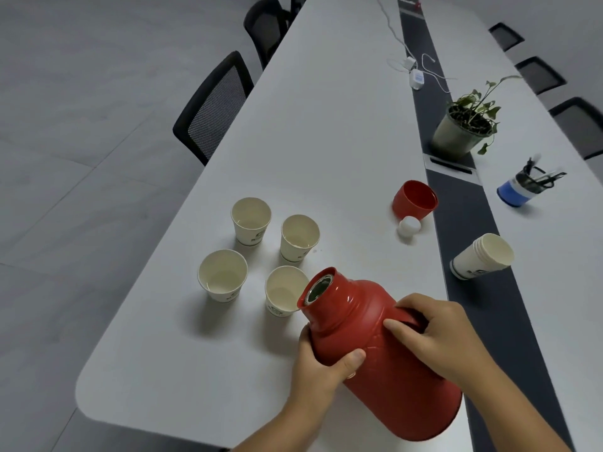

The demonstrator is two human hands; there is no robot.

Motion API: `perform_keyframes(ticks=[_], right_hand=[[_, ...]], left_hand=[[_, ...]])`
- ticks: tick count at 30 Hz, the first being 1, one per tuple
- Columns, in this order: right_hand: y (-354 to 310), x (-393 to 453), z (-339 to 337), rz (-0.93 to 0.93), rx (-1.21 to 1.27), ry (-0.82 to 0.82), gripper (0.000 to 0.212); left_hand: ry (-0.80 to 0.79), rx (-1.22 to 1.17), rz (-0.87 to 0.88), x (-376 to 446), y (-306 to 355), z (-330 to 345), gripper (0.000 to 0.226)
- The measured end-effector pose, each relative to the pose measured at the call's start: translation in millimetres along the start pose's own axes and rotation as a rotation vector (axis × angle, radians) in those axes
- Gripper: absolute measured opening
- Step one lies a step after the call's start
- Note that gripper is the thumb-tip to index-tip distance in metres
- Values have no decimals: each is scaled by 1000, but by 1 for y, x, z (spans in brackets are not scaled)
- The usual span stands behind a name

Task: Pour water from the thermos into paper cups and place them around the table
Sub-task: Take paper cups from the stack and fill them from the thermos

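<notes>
I hold the red thermos tilted to the left, its open mouth over the rim of the nearest paper cup. My right hand grips its handle. My left hand grips the body below the neck. Several paper cups stand upright in a cluster: one front left, one back left, one back right. The back cups show water at the bottom. The thermos's red cap and white stopper lie on the white table.
A stack of spare paper cups lies on its side on the dark centre strip. Farther back stand a potted plant, a blue pen holder and a charger with cables. Black chairs line both table sides.
</notes>
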State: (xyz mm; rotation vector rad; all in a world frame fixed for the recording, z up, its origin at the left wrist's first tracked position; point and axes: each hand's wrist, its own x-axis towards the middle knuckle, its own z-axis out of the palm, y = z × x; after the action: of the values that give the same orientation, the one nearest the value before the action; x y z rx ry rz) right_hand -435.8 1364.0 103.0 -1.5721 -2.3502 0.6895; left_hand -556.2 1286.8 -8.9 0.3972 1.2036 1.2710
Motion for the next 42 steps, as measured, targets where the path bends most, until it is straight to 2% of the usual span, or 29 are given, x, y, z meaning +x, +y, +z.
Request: perform_keyframes(ticks=[13,17,25,36,42], right_hand=[[-4,14,-2,-2,-75,-86,9],[-4,15,-1,-9,-87,-97,7],[-7,18,-2,-7,-104,-114,9],[-16,23,-4,-19,-151,-137,15],[-17,23,-4,-22,-156,-136,15]], left_hand=[[-6,-70,-22,4,0,4,79],[-16,-67,-22,4,0,3,90],[-18,-85,-30,5,-1,2,97],[-2,-102,-16,5,-1,3,79],[3,-114,-12,5,-1,3,81]])
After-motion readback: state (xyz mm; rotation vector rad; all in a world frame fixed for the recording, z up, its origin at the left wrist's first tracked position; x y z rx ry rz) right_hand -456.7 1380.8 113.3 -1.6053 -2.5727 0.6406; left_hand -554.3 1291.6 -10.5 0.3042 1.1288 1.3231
